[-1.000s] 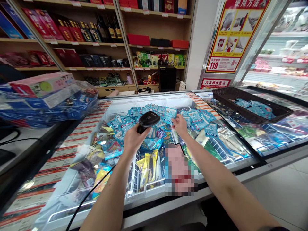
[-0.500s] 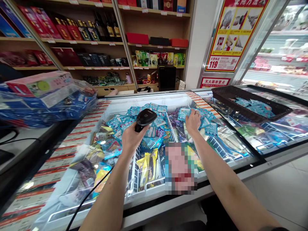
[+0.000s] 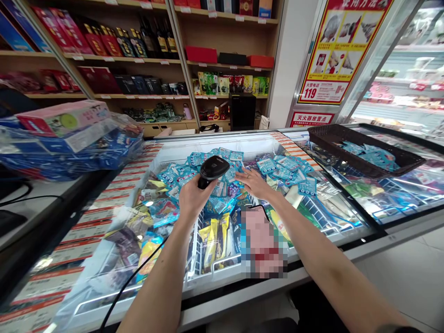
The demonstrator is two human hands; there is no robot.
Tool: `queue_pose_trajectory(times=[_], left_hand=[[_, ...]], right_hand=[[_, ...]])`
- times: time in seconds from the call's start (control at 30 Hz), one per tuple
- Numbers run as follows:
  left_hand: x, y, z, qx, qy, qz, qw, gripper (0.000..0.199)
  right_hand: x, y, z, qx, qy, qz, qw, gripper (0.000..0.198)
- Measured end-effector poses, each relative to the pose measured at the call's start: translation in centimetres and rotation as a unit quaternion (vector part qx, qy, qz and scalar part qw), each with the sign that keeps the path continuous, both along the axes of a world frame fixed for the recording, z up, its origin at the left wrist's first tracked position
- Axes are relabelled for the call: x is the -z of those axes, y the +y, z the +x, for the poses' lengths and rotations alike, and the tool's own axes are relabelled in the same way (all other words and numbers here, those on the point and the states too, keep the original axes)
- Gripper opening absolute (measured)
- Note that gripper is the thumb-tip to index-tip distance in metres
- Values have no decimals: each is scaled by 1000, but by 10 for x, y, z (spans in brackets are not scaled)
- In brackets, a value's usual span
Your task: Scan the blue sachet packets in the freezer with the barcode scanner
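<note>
My left hand is wrapped round the handle of a black barcode scanner, whose cord trails down past my forearm. My right hand lies palm down just right of the scanner, its fingers stretched out toward the small blue packets on the freezer's glass lid. Whether the fingertips touch a packet I cannot tell. Another group of blue packets is spread beyond my right wrist. Nearer to me lies a phone, its screen mostly pixelated.
Bagged ice creams sit in wire baskets beneath the glass. A dark brown tray holding more blue packets stands on the right of the freezer. Plastic-wrapped boxes are piled at the left. Shelves of goods line the back.
My right hand has moved left from the right group of packets to the packets beside the scanner, and its fingers have straightened. My left hand still holds the scanner.
</note>
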State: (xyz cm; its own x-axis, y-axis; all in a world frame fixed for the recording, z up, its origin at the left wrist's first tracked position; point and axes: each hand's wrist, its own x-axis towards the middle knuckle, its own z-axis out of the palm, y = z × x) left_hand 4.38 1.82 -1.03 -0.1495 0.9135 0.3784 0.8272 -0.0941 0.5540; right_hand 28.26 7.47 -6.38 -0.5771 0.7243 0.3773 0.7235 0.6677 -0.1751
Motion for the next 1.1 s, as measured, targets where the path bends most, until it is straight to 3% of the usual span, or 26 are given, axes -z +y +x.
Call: queue_pose_trajectory(times=[0.13, 0.27, 0.43, 0.57, 0.8, 0.97, 1.1], left_hand=[[0, 0, -1, 0, 3, -3, 1000, 50], [1, 1, -2, 2, -3, 6, 1000, 50], [1, 1, -3, 4, -2, -2, 1000, 52], [2, 2, -3, 7, 8, -8, 1000, 52], [4, 2, -2, 2, 24, -16, 1000, 54], [4, 3, -2, 14, 30, -19, 999, 54], [4, 3, -2, 15, 30, -18, 999, 55]], right_hand=[[-8, -7, -3, 27, 33, -1, 999, 33], [-11, -8, -3, 56, 77, 31, 995, 33], [-8, -1, 5, -5, 34, -36, 999, 42], [-12, 3, 15, 30, 22, -89, 995, 55], [-27, -4, 20, 27, -39, -148, 988, 72], [-31, -6, 12, 52, -40, -133, 989, 85], [-30, 2, 2, -11, -80, -111, 991, 83]])
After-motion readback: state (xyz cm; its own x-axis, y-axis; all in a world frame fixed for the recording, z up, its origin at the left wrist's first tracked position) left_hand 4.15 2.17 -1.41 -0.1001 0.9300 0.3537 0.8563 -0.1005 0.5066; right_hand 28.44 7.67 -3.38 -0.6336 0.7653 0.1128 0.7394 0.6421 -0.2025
